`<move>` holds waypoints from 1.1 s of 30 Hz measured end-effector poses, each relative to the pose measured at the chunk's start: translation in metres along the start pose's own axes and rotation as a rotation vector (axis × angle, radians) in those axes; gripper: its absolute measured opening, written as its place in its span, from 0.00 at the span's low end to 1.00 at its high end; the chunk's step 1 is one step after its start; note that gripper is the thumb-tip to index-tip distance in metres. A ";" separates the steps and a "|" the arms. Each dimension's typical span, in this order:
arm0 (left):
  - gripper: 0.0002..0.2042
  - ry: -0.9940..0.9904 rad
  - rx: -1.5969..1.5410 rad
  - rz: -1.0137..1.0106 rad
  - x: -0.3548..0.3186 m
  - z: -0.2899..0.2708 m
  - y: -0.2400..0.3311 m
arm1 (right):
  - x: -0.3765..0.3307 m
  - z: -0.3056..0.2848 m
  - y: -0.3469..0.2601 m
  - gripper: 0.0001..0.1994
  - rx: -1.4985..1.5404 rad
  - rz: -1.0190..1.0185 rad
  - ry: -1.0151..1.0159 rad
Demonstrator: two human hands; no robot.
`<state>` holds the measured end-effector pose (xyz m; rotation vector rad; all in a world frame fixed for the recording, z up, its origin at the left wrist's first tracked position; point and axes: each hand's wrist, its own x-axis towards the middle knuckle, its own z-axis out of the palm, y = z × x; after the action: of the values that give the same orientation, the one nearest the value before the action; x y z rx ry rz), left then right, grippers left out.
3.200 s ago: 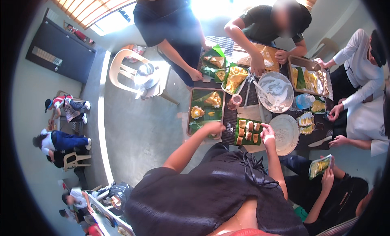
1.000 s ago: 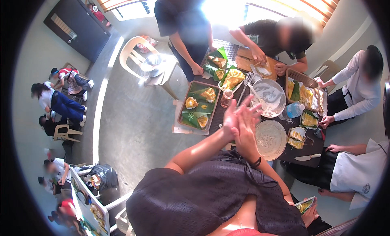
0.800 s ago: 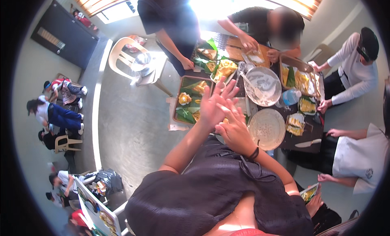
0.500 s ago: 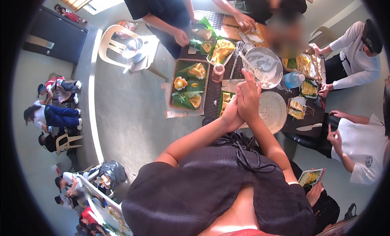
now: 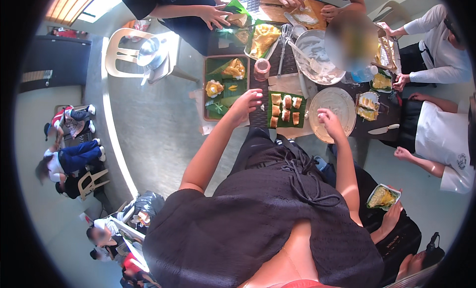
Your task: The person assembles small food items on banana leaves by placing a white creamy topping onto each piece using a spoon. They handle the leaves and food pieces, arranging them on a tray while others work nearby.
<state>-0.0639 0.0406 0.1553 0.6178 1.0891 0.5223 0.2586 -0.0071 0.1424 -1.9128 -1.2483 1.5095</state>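
Over the dark table (image 5: 258, 120), seen from the head camera, the person's left hand (image 5: 246, 100) hovers with fingers loosely spread, holding nothing, just left of a green banana-leaf mat (image 5: 286, 109) that carries two rows of small golden-brown rolls (image 5: 284, 108). The right hand (image 5: 329, 123) rests on the near edge of a round pale plate (image 5: 333, 111) to the right of the mat; its fingers curl downward, and whether they pinch anything cannot be told. Left of the left hand lies a rectangular tray (image 5: 224, 87) lined with green leaf, holding yellow food portions. Farther off stand a small pinkish jar (image 5: 261, 68), a wire whisk (image 5: 283, 42) and a large metal bowl (image 5: 317, 52). Other people's hands work at the far and right sides of the table. A white plastic chair (image 5: 130, 52) stands at far left.
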 end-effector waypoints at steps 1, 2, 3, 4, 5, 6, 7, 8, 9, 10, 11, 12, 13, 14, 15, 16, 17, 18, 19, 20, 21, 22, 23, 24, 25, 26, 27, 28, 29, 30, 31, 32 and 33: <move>0.17 0.006 0.017 -0.010 0.000 0.002 -0.002 | -0.002 0.006 0.007 0.12 0.013 0.018 -0.036; 0.17 -0.004 0.033 -0.029 0.002 0.004 -0.004 | -0.003 0.011 0.013 0.12 0.026 0.037 -0.073; 0.17 -0.016 0.050 -0.046 0.005 0.006 -0.006 | -0.005 0.016 0.016 0.12 0.039 0.054 -0.106; 0.17 -0.028 0.067 -0.064 0.007 0.010 -0.007 | -0.005 0.020 0.018 0.12 0.033 0.058 -0.121; 0.17 -0.039 0.107 -0.085 0.007 0.015 -0.008 | -0.006 0.025 0.020 0.12 0.026 0.062 -0.137; 0.17 -0.062 0.121 -0.096 0.008 0.021 -0.009 | -0.006 0.028 0.021 0.13 0.018 0.065 -0.152; 0.17 -0.085 0.135 -0.107 0.008 0.025 -0.011 | -0.005 0.031 0.024 0.13 -0.003 0.031 -0.141; 0.17 -0.106 0.148 -0.118 0.008 0.030 -0.013 | -0.003 0.032 0.026 0.13 -0.026 0.018 -0.137; 0.16 -0.124 0.152 -0.128 0.008 0.033 -0.014 | -0.001 0.032 0.027 0.13 -0.048 0.005 -0.134; 0.16 -0.142 0.173 -0.147 0.007 0.037 -0.015 | 0.001 0.032 0.027 0.13 -0.070 -0.009 -0.132; 0.16 -0.159 0.194 -0.165 0.006 0.041 -0.014 | 0.002 0.032 0.027 0.13 -0.088 -0.011 -0.113; 0.16 -0.176 0.215 -0.183 0.003 0.044 -0.013 | 0.001 0.030 0.023 0.13 -0.105 -0.012 -0.094; 0.16 -0.186 0.211 -0.185 0.003 0.044 -0.017 | 0.001 0.030 0.020 0.13 -0.123 -0.014 -0.076; 0.16 -0.194 0.208 -0.183 0.002 0.044 -0.018 | 0.004 0.030 0.024 0.13 -0.136 -0.025 -0.068; 0.16 -0.203 0.201 -0.183 0.001 0.044 -0.019 | 0.006 0.031 0.026 0.14 -0.150 -0.034 -0.061; 0.16 -0.211 0.195 -0.184 -0.001 0.044 -0.021 | 0.007 0.031 0.029 0.14 -0.165 -0.043 -0.055; 0.16 -0.214 0.194 -0.185 0.000 0.043 -0.027 | 0.006 0.031 0.031 0.14 -0.175 -0.010 -0.072; 0.16 -0.216 0.195 -0.185 0.002 0.042 -0.035 | 0.002 0.030 0.024 0.13 -0.185 0.021 -0.089; 0.16 -0.218 0.195 -0.184 0.003 0.041 -0.042 | 0.000 0.030 0.021 0.13 -0.195 0.052 -0.105; 0.16 -0.196 0.211 -0.203 0.004 0.040 -0.048 | 0.001 0.032 0.026 0.13 -0.170 0.079 -0.119; 0.15 -0.176 0.227 -0.222 0.003 0.041 -0.051 | 0.002 0.034 0.031 0.13 -0.145 0.107 -0.131; 0.15 -0.157 0.244 -0.242 0.003 0.042 -0.054 | 0.003 0.034 0.035 0.13 -0.120 0.135 -0.143; 0.15 -0.127 0.241 -0.243 0.004 0.040 -0.059 | 0.004 0.033 0.039 0.14 -0.128 0.171 -0.189; 0.15 -0.102 0.237 -0.246 0.005 0.039 -0.065 | 0.001 0.030 0.036 0.16 -0.136 0.212 -0.231; 0.15 -0.078 0.234 -0.249 0.006 0.037 -0.070 | -0.001 0.030 0.035 0.18 -0.143 0.252 -0.272; 0.15 -0.022 0.251 -0.270 0.008 0.034 -0.072 | -0.003 0.032 0.036 0.19 -0.070 0.315 -0.265; 0.15 0.016 0.243 -0.262 0.011 0.031 -0.078 | -0.006 0.034 0.038 0.19 0.007 0.380 -0.251; 0.15 0.057 0.234 -0.253 0.015 0.026 -0.085 | -0.007 0.035 0.039 0.20 0.082 0.443 -0.238; 0.16 0.081 0.225 -0.237 0.022 0.020 -0.095 | -0.008 0.034 0.040 0.24 0.141 0.482 -0.310; 0.16 0.120 0.197 -0.239 0.019 0.022 -0.090 | -0.010 0.036 0.043 0.24 0.228 0.484 -0.299; 0.17 0.133 0.172 -0.230 0.022 0.020 -0.094 | -0.012 0.040 0.048 0.24 0.315 0.484 -0.287; 0.17 0.146 0.147 -0.222 0.028 0.018 -0.099 | -0.013 0.043 0.052 0.25 0.403 0.483 -0.275; 0.17 0.168 0.110 -0.231 0.032 0.017 -0.104 | -0.011 0.047 0.055 0.25 0.456 0.475 -0.300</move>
<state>-0.0273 -0.0164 0.0690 0.5420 1.3363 0.3186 0.2372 -0.0549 0.0914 -1.7820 -0.4818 2.1608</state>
